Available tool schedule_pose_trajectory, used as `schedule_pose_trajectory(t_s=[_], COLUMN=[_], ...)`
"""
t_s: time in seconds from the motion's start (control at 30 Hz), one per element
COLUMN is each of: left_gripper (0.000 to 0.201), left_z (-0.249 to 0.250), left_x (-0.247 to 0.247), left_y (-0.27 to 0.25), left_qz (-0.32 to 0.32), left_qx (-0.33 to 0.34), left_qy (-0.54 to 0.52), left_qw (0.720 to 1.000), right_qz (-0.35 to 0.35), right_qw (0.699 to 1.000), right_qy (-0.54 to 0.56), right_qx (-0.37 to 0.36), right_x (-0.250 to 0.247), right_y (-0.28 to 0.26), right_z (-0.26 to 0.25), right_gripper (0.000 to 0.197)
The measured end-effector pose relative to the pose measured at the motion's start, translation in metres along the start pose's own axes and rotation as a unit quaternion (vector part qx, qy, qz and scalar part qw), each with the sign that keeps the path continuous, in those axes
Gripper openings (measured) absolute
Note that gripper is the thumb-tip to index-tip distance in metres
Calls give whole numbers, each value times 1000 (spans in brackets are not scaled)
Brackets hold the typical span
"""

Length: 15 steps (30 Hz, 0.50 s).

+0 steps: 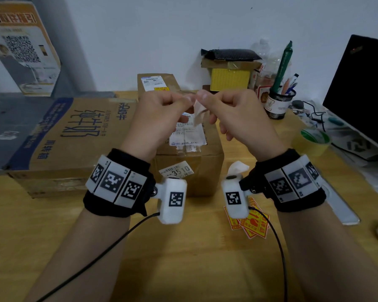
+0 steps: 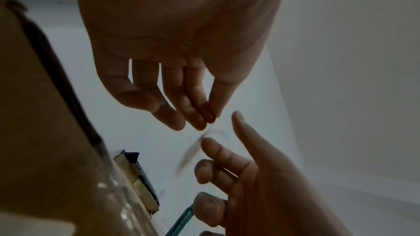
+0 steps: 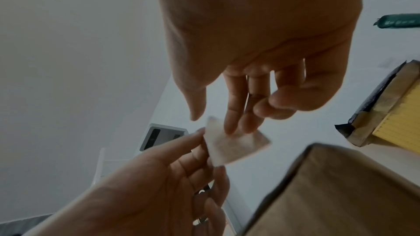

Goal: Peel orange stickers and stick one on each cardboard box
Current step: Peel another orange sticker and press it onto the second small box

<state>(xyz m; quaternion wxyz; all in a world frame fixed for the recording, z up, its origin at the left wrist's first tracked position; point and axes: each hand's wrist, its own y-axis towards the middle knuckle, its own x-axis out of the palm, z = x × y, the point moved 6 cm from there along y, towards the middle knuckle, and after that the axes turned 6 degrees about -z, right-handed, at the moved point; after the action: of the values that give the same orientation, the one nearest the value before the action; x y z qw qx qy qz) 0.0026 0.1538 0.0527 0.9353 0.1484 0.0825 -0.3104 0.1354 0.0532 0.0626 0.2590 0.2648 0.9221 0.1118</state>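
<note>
Raised hands (image 1: 196,114) pinch a pale sticker (image 3: 232,144) between fingertips.

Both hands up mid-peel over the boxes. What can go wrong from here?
1. The sticker is held only at its edges by the left hand and right hand; it may curl and stick to itself or to a finger.
2. The middle box already carries shipping labels; the sticker may end up covering them.
3. The right wrist cable crosses the spare stickers and may drag them.
</note>
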Motion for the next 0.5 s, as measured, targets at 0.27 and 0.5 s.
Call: schedule_pose_trajectory(t_s=[0.27, 0.5], left_gripper=[18, 17], left_z=[-1, -2], left_x=[-3, -11], left_y=[0, 0], left_qz=[14, 63], left_qx=[-1, -17], left_qy=[-4, -63], left_qw=[1000, 996], right_qz=[6, 16], right_qw=[1000, 996], right_qy=[-23, -71], right_qx=[17, 61], right_x=[-7, -20], right_y=[5, 5], right_z=[13, 25], right_gripper=[24, 25])
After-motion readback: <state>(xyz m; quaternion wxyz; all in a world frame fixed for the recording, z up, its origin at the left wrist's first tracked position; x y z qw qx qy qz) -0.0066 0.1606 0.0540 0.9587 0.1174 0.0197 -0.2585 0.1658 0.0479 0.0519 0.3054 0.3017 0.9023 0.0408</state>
